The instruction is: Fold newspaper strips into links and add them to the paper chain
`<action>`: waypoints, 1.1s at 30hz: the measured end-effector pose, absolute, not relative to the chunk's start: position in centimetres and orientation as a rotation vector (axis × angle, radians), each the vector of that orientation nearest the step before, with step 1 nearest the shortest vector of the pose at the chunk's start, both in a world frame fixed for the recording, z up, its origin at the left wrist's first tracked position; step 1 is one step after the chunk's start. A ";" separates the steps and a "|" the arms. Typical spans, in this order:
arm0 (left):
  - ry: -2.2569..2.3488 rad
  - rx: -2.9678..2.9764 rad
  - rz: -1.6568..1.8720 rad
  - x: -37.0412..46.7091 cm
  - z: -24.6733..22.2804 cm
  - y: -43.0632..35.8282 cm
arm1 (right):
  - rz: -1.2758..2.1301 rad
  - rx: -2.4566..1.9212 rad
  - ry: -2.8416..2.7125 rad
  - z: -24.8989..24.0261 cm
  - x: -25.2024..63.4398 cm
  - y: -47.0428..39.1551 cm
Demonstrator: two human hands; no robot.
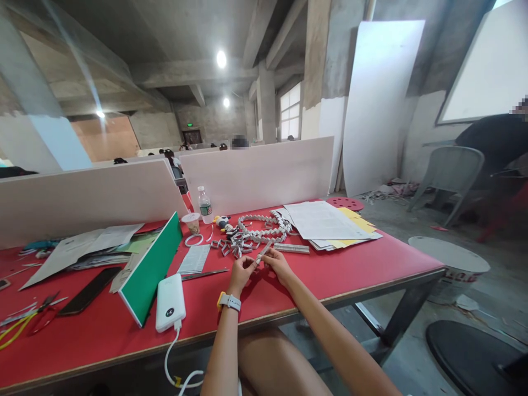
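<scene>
Over the red table, my left hand (244,273) and my right hand (279,265) meet, both pinching one narrow folded paper strip (266,248). The strip slants up and away from my fingertips. Just beyond lies a looped chain of folded paper (258,236), grey and white. Several small loose folded paper pieces (229,246) are heaped at its left. A flat bundle of paper strips (292,249) rests to the right of my right hand. A metal-looking blade or ruler (205,274) and a printed sheet (194,258) lie left of my left hand.
A white power bank (170,302) with a cable stands by an upright green board (154,269). A water bottle (204,205), a cup (191,223) and a tape roll (193,240) are behind. Stacked papers (330,220) lie right; scissors (41,311) lie far left.
</scene>
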State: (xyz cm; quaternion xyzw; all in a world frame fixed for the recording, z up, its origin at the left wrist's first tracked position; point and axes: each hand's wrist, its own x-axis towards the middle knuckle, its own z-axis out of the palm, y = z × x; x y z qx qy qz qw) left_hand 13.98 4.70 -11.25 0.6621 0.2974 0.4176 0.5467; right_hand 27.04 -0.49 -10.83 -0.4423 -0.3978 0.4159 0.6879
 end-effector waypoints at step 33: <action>0.775 1.549 1.027 13.8 -11.2 4.9 | 1.062 -0.963 -0.845 -10.4 27.1 -0.8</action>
